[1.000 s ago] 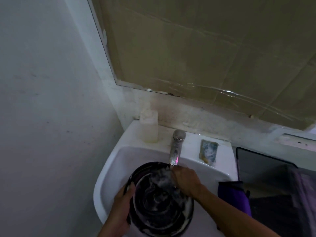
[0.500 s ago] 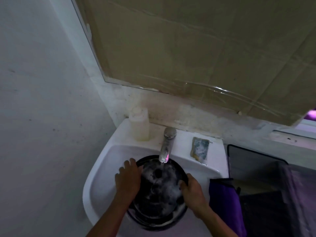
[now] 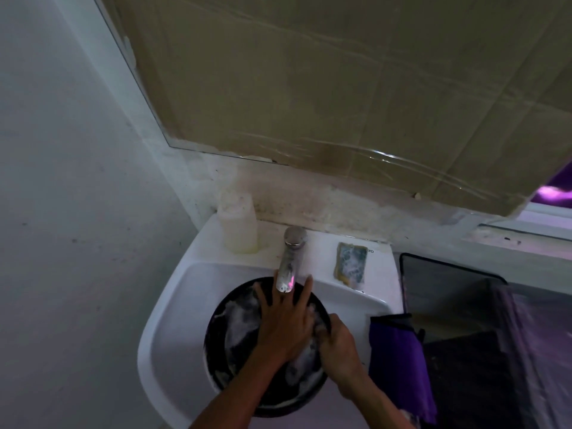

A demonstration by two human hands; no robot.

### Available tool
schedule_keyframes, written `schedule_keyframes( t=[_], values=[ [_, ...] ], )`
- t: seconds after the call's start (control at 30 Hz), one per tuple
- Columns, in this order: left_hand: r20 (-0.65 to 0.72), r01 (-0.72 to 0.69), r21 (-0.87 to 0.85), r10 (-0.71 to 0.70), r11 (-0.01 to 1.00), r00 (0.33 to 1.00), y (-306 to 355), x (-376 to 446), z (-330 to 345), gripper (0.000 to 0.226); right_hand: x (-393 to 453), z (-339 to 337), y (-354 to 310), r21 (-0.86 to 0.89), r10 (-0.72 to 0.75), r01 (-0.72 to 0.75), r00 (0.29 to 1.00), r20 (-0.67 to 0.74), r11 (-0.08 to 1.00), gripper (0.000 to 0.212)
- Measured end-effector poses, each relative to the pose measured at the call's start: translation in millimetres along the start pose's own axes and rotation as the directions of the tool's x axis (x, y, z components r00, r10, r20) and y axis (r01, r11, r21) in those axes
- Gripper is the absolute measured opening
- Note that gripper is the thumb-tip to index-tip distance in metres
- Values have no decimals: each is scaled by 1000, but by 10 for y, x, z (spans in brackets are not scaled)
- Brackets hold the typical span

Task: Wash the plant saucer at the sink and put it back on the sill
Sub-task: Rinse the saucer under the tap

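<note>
A round black plant saucer (image 3: 230, 329), streaked with white suds, lies in the white sink (image 3: 173, 308) under the chrome tap (image 3: 289, 261). My left hand (image 3: 283, 323) lies flat on the saucer's inside with fingers spread and straight, fingertips beneath the spout. My right hand (image 3: 339, 342) grips the saucer's right rim with curled fingers. Both wrists cover the saucer's near right part.
A soapy sponge (image 3: 351, 264) lies on the sink ledge right of the tap, and a pale plastic bottle (image 3: 237, 224) stands at the left. A purple cloth (image 3: 399, 363) hangs beside the sink. Cardboard (image 3: 340, 88) covers the mirror above. A black bin (image 3: 448, 292) stands at right.
My left hand moved from the saucer's left rim across onto its middle, fingers now spread flat. My right hand stays at the right rim. The view shifted slightly.
</note>
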State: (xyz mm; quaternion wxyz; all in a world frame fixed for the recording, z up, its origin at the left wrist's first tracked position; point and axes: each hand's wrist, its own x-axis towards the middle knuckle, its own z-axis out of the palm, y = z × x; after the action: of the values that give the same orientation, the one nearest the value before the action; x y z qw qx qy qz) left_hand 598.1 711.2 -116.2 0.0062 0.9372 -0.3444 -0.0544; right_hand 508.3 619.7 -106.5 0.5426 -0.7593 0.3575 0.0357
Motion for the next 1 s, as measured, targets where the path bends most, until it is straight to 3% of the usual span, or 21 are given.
schedule_keyframes(
  t=[0.1,0.2,0.27,0.33,0.4,0.47,0.53,0.7,0.77,0.87,0.93,1.0],
  values=[
    [5,-64,85,63,994,998,-285,54,-104,51,-35,-73,86,-32,-11,12,999,32,999,17],
    [50,4,133,-11,991,999,-639,95,-201,35,-42,-113,134,-15,29,-28,998,48,999,12],
    [142,79,34,-83,996,986,-844,79,-249,39,-23,-144,152,19,62,-63,997,45,998,12],
    [173,174,-216,-138,961,975,-967,22,-220,36,15,-177,162,57,67,-69,997,31,996,12],
    [317,331,-535,-178,778,931,-1005,-67,-241,36,65,-199,143,81,60,-62,998,22,995,11],
    [438,484,-739,-212,469,874,-992,-197,-244,36,135,-199,95,91,60,-60,998,6,994,10],
    [476,545,-795,-284,265,832,-954,-352,-190,28,223,-185,30,57,31,-30,999,-28,998,13],
    [453,504,-861,-541,-61,708,-869,-614,-159,16,362,-23,-65,-71,-95,90,992,-77,993,14],
    [447,491,-866,-594,-98,670,-879,-693,-167,15,307,89,-45,-70,-111,103,987,-119,992,16],
    [426,508,-859,-642,-65,637,-881,-844,-164,13,230,241,1,-104,-114,98,980,-161,990,15],
    [425,506,-858,-674,-87,604,-871,-948,-150,11,238,315,-37,-252,-164,128,978,-126,959,22],
    [438,506,-854,-696,-124,569,-861,-1037,-145,8,318,382,-116,-504,-220,169,974,-43,847,33]
  ],
)
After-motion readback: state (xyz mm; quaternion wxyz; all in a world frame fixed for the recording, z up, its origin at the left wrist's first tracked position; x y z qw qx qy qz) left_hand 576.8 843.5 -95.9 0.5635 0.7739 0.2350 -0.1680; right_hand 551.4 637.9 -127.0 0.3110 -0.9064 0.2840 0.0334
